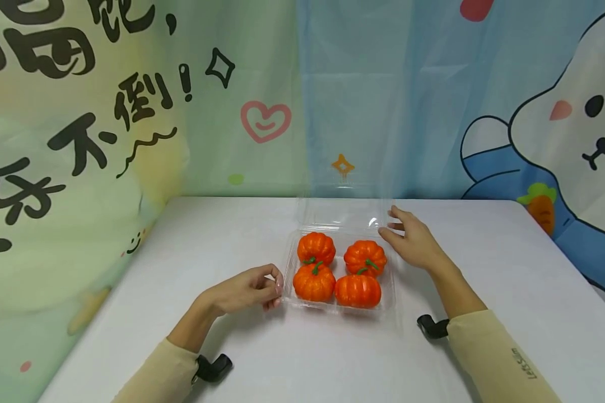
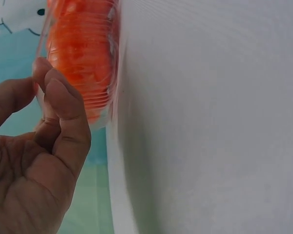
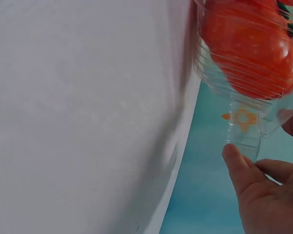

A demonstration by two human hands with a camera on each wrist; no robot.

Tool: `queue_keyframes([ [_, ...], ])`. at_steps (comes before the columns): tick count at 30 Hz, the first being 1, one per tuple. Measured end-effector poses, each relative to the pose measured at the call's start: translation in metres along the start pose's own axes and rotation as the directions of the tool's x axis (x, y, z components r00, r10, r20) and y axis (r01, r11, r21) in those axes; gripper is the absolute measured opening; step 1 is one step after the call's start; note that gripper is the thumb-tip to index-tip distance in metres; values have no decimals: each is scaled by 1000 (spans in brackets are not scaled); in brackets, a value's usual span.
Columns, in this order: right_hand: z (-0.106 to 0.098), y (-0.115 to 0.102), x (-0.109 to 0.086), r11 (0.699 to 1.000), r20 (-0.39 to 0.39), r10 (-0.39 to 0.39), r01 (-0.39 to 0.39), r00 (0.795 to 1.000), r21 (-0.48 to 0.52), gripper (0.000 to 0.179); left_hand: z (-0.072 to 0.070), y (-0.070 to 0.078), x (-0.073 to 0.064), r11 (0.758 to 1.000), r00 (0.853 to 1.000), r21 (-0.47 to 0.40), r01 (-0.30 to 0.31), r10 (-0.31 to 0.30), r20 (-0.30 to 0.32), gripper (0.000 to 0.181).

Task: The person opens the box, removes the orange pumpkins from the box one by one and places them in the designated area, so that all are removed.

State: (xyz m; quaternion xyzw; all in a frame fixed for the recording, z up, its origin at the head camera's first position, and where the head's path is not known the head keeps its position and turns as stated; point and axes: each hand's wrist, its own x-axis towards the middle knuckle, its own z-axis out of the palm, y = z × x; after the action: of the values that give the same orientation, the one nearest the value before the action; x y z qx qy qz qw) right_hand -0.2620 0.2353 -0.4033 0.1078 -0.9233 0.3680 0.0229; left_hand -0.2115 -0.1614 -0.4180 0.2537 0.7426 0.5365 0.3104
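Several orange toy pumpkins (image 1: 315,283) with green stems sit in a clear plastic clamshell box (image 1: 394,296) on the white table. The box's clear lid (image 1: 327,212) stands raised at the back, hinged to the tray. My left hand (image 1: 254,289) is at the box's left side. In the left wrist view its thumb and curled fingers (image 2: 63,100) pinch the clear rim. At the right back corner, my right hand (image 1: 410,240) has its fingers extended and spread beside the lid's right edge. In the right wrist view, a fingertip (image 3: 230,152) overlaps the lid's edge.
The white table (image 1: 222,224) reaches back to a printed curtain (image 1: 358,112) with cartoon figures and lettering. Black wrist cameras (image 1: 215,368) stick out from both beige sleeves (image 1: 499,352), low over the table.
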Motion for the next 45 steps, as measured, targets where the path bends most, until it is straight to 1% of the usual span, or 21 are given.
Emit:
queue_keyframes([
  [7, -3, 3, -2, 997, 52, 56, -53, 997, -54, 74, 0, 1, 3, 1000, 1000, 3, -19, 19, 9, 11],
  [12, -2, 6, -4, 996, 33, 50, -48, 998, -72, 67, 1, 1, 2, 1000, 1000, 11, -11, 11, 11, 12],
  [15, -2, 7, -4, 995, 27, 50, -48, 998, -84, 68, 1, 1, 1, 1000, 1000, 23, -7, 7, 5, 11],
  [19, -2, 6, -4, 993, 39, 60, -56, 997, -105, 70, 2, 1, 0, 1000, 1000, 26, -2, 2, 0, 9],
  [25, -2, 3, -6, 988, 36, 54, -48, 998, -144, 68, 2, 1, 0, 1000, 1000, 27, -3, 3, 7, 10],
  [29, -2, 0, -8, 988, 37, 52, -46, 998, -146, 68, 1, 1, 0, 999, 1000, 36, -2, 2, 7, 11],
  [31, -2, -1, -9, 991, 22, 27, -24, 999, -134, 65, 0, 0, 0, 999, 1000, 39, 1, -1, 7, 11],
  [34, -2, -3, -13, 994, -35, -39, 35, 999, -107, 59, 0, 0, 0, 999, 1000, 38, 4, -4, 7, 12],
  [38, 1, -10, -18, 985, -111, -157, 148, 981, -84, 50, 0, -1, -3, 999, 1000, 36, 11, -11, -3, 13],
  [41, 1, -18, -23, 969, -118, -239, 230, 964, -85, 46, 1, -1, -4, 999, 1000, 42, 18, -18, -6, 12],
  [45, -2, -28, -30, 949, -81, -307, 299, 948, -99, 45, 0, 0, -3, 999, 1000, 45, 8, -7, 0, 12],
])
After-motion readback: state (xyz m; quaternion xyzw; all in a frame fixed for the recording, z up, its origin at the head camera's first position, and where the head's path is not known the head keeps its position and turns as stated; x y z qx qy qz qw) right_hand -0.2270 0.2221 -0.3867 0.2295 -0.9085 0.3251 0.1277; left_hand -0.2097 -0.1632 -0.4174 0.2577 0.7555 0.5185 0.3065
